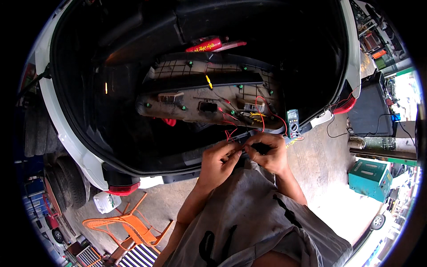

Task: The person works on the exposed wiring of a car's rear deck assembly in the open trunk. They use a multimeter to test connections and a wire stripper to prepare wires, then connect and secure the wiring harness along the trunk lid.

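My left hand (pixel 217 163) and my right hand (pixel 272 155) meet at the rear edge of an open car trunk, fingertips pinched close together. Between them they hold thin wires (pixel 230 135), whose ends are hidden by the fingers. Just beyond lies a dusty trim panel (pixel 200 110), its inner side up and dotted with green clips. Red and black leads run across this panel, with a yellow clip (pixel 208 81) on one. Beside my right hand a multimeter (pixel 292 122) rests on the trunk's edge, and a red test lead (pixel 262 116) loops near it.
A red cylinder (pixel 205 45) lies deeper in the dark trunk. An orange chair (pixel 138 228), a white jug (pixel 106 202) and stacked tires (pixel 66 182) are at the left. To the right stand a green box (pixel 368 179) and a dark cabinet (pixel 370 107), with cables hanging nearby.
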A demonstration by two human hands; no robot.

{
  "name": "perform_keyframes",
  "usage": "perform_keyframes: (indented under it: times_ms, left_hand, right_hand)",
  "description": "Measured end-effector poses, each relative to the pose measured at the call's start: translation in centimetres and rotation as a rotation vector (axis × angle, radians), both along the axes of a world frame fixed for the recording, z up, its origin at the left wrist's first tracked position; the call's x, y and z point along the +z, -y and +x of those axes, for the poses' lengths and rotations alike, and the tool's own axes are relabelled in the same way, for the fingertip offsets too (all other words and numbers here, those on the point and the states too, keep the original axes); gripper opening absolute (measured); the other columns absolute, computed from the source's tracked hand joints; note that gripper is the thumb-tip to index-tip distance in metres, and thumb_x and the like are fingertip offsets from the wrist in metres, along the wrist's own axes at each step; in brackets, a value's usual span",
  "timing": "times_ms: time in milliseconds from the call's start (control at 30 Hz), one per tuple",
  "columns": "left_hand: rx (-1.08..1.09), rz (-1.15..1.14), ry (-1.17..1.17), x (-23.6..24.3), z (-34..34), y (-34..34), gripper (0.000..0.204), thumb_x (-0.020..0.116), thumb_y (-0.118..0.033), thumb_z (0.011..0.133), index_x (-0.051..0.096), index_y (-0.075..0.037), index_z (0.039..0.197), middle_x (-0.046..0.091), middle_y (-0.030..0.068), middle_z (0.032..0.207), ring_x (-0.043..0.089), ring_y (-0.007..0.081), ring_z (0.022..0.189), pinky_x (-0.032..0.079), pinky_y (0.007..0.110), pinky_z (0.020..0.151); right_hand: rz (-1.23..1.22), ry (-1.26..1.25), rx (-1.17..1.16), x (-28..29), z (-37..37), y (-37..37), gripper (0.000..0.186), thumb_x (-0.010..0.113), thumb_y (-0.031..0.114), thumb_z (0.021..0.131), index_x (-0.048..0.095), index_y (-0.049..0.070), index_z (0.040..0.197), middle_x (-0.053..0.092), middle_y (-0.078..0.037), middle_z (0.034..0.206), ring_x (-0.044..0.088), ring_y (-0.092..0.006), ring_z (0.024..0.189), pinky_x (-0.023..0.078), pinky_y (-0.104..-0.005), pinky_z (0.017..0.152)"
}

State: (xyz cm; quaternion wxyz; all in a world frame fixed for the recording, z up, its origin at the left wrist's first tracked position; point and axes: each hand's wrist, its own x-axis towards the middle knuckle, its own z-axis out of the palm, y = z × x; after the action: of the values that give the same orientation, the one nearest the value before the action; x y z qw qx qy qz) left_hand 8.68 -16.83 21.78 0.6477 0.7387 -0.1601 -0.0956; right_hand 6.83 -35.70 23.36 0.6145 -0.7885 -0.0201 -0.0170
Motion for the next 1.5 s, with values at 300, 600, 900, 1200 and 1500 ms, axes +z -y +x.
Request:
perform_keyframes:
  times_ms: [300,600,900,1200,1500]
  left_hand:
    - [0.020,0.116,0.152,0.6,0.4,-0.2,0.016,0.074,0.006,0.078,0.067,0.003,0.093,0.069,0.0122,0.088,0.069,0.0164,0.074,0.054,0.027,0.064]
    - [0.003,0.178,0.110,0.5,0.6,0.3,0.014,0.074,0.004,0.078,0.068,0.001,0.090,0.070,0.0112,0.086,0.071,0.0172,0.074,0.054,0.027,0.065]
    - [-0.040,0.207,0.085,-0.1,0.8,0.4,0.018,0.076,0.004,0.076,0.067,0.002,0.092,0.072,0.0118,0.086,0.073,0.0182,0.077,0.055,0.027,0.067]
    - [-0.130,0.297,-0.010,-0.2,0.3,0.9,0.026,0.076,0.002,0.076,0.062,-0.001,0.097,0.072,0.0132,0.084,0.074,0.0229,0.079,0.055,0.030,0.068]
    - [-0.158,0.384,-0.002,-0.2,0.4,1.6,0.024,0.075,0.001,0.076,0.061,-0.002,0.096,0.071,0.0139,0.082,0.072,0.0284,0.079,0.054,0.034,0.065]
  right_hand:
    - [-0.118,0.113,0.124,-0.5,0.5,0.2,0.012,0.077,0.002,0.075,0.072,0.001,0.086,0.070,-0.011,0.074,0.066,-0.0169,0.061,0.051,-0.0292,0.057]
    - [-0.182,0.063,0.206,-0.9,0.8,1.0,0.014,0.078,0.008,0.073,0.072,0.003,0.085,0.069,-0.013,0.077,0.068,-0.0298,0.067,0.053,-0.0344,0.059]
    - [-0.151,0.022,0.257,-1.3,1.1,1.8,0.011,0.077,0.008,0.075,0.072,0.003,0.084,0.070,-0.012,0.077,0.068,-0.0291,0.067,0.052,-0.0342,0.059]
    - [-0.071,-0.118,0.349,-2.5,0.9,2.7,0.010,0.076,0.007,0.075,0.072,0.002,0.083,0.069,-0.013,0.075,0.068,-0.0256,0.066,0.051,-0.0347,0.060]
    - [-0.031,-0.055,0.454,-4.0,1.6,3.5,0.011,0.072,0.002,0.073,0.070,0.001,0.084,0.069,-0.013,0.076,0.067,-0.0242,0.065,0.051,-0.0336,0.062]
